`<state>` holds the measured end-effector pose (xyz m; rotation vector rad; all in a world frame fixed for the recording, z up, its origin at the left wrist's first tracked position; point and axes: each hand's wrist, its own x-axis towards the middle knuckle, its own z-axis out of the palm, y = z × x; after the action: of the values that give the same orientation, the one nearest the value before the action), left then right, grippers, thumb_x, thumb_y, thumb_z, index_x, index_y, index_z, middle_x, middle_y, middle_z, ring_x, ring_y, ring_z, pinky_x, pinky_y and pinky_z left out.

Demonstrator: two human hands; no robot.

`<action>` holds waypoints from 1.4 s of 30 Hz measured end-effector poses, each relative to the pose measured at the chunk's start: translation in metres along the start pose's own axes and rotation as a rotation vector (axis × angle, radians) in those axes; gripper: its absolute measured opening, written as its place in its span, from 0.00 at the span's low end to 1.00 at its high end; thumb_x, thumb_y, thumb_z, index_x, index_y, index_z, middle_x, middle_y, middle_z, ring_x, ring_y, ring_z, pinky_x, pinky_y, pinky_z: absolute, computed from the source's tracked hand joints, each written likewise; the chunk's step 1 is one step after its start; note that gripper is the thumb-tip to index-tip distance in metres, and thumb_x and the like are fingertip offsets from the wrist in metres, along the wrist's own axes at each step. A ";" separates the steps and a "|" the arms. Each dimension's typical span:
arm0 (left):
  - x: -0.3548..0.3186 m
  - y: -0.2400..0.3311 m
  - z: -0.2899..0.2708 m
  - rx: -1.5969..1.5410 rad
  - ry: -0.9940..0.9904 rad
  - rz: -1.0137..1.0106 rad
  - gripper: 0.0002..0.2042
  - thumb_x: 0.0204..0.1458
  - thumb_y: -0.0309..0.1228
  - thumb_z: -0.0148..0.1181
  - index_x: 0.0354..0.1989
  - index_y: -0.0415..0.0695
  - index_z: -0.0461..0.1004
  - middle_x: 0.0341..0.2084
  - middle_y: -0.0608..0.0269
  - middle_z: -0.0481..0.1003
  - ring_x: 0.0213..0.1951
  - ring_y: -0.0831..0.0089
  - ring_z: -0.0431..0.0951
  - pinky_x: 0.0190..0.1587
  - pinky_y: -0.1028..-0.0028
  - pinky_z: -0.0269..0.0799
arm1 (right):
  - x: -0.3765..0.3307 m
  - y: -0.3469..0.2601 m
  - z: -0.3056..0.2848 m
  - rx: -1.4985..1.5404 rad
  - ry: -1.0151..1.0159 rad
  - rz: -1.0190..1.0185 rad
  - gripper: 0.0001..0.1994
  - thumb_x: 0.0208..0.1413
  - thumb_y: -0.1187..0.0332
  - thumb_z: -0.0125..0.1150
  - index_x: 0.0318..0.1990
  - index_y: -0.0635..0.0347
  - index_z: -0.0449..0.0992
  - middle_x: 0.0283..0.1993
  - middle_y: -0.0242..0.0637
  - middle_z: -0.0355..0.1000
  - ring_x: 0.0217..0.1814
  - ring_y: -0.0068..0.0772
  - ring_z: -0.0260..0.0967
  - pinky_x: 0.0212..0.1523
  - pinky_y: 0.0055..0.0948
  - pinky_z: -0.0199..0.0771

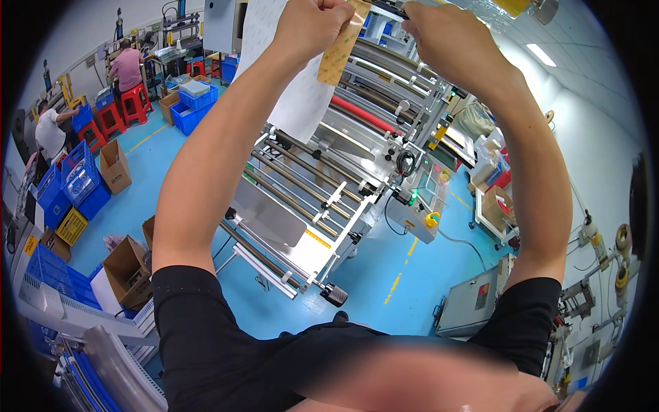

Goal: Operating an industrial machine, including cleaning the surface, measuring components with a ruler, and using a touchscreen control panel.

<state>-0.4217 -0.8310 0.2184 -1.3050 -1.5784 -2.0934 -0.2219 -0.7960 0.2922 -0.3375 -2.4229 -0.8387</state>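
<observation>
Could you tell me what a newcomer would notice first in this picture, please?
Both arms reach up the middle of the view: the left hand pinches a strip of yellowish tape against a white sheet, the right hand beside it. Below them stands a long roller machine on a blue floor, with blue crates at left.

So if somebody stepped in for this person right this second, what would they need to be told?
Left hand: raised, fist closed on the top of a translucent amber strip of tape that hangs down from it.
Right hand: raised beside it, fingers pinching something at the upper edge of the long grey roller machine; exactly what it grips is hard to tell.
A wide white sheet runs down behind the strip onto the machine's rollers.
Done: strip is in hand and held up.
Left: the strip hangs loose and seems not yet stuck down, so placing it probably remains.
</observation>
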 end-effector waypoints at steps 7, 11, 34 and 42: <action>-0.015 0.009 0.006 0.097 0.085 0.178 0.10 0.53 0.32 0.59 0.29 0.36 0.76 0.20 0.60 0.77 0.22 0.74 0.75 0.28 0.73 0.71 | 0.015 -0.005 -0.007 -0.127 -0.159 -0.043 0.11 0.52 0.68 0.56 0.38 0.65 0.77 0.33 0.54 0.75 0.39 0.57 0.73 0.41 0.47 0.73; -0.009 0.009 -0.010 0.207 0.243 0.144 0.12 0.53 0.34 0.60 0.29 0.35 0.76 0.22 0.55 0.77 0.25 0.71 0.77 0.31 0.72 0.72 | 0.003 0.022 0.025 -0.214 -0.023 -0.045 0.09 0.59 0.66 0.52 0.36 0.63 0.73 0.31 0.50 0.74 0.36 0.53 0.73 0.36 0.47 0.70; -0.013 0.024 -0.053 0.122 0.185 0.298 0.31 0.47 0.33 0.64 0.61 0.38 0.63 0.37 0.55 0.74 0.38 0.69 0.74 0.44 0.71 0.70 | 0.030 -0.005 0.089 1.045 0.436 0.104 0.11 0.53 0.65 0.66 0.41 0.60 0.80 0.35 0.29 0.77 0.35 0.17 0.70 0.38 0.21 0.69; 0.005 0.042 0.006 -0.249 0.075 0.135 0.41 0.48 0.31 0.62 0.68 0.33 0.44 0.31 0.53 0.76 0.33 0.72 0.75 0.38 0.72 0.71 | -0.029 -0.031 0.102 1.499 0.228 0.227 0.07 0.55 0.72 0.62 0.40 0.62 0.76 0.22 0.19 0.63 0.16 0.09 0.51 0.17 0.16 0.46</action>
<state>-0.3955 -0.8412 0.2504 -1.3485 -1.1942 -2.2786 -0.2536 -0.7572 0.1933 0.0884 -2.0650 1.0125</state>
